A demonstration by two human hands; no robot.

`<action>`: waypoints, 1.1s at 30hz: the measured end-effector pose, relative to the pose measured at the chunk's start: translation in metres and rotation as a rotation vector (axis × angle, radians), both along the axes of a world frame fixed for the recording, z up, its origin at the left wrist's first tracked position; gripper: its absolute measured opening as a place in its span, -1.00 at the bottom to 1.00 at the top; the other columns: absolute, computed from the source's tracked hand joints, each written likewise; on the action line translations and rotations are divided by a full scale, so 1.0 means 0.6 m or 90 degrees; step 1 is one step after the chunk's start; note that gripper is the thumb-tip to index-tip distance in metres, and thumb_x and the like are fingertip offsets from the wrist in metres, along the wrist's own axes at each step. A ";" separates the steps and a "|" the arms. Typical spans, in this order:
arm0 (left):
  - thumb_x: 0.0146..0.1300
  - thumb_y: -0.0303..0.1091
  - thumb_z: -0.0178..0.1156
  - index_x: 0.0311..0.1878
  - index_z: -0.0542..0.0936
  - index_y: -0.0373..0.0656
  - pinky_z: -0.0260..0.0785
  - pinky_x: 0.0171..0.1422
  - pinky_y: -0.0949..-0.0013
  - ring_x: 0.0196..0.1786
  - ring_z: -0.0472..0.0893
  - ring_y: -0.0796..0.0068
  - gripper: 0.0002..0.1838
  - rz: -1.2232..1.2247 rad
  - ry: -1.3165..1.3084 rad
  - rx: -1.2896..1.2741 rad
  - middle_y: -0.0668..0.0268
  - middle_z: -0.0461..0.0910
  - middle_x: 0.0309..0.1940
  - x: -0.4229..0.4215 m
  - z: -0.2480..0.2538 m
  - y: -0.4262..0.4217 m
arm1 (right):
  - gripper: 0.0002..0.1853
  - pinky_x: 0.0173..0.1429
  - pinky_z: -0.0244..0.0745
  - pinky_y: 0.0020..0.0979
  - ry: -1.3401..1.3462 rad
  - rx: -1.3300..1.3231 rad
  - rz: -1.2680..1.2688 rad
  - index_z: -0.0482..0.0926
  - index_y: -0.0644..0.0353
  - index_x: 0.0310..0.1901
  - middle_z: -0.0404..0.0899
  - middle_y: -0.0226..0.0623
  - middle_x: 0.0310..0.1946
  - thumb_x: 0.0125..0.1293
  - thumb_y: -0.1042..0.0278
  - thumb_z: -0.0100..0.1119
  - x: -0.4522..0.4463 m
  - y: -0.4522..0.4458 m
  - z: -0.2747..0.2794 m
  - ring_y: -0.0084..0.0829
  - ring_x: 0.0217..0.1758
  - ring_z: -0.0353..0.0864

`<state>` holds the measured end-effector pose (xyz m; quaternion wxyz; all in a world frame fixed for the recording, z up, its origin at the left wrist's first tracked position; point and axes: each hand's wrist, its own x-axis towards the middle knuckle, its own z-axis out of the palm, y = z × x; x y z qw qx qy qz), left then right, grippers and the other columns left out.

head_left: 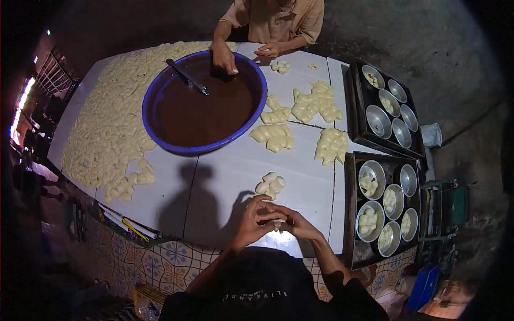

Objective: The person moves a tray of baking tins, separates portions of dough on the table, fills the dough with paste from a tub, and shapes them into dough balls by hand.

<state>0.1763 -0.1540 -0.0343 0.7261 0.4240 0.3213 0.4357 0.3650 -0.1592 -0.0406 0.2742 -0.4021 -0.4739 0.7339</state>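
Note:
My left hand [252, 222] and my right hand [300, 225] meet over the near edge of the table. Their fingers are closed together around a small piece of pale dough [279, 221], mostly hidden by the fingers. Just beyond them lies a cluster of rounded dough pieces [271, 185]. Farther off, flattened dough patches [273, 137] rest on the white tabletop. A large blue basin [201, 147] of brown filling [209, 115] stands left of the patches, with a dark-handled metal utensil [187, 77] across its rim.
Many dough pieces [101, 134] cover the table's left side. On the right, two dark trays [350, 214] hold round metal tins [379, 122], some containing dough. Across the table, another person [278, 24] has one hand [225, 58] in the basin and the other [269, 51] by the tabletop.

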 end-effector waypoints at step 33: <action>0.29 0.26 -0.02 0.43 0.10 -0.26 0.02 0.49 -0.03 0.39 0.28 0.08 -0.12 0.069 0.236 0.003 -0.06 0.30 0.31 0.002 -0.019 0.120 | -0.51 -0.05 0.58 -0.31 0.453 0.061 -0.795 0.26 0.07 0.32 0.50 -0.17 0.08 0.37 0.30 0.03 0.339 -0.074 0.035 -0.34 0.00 0.58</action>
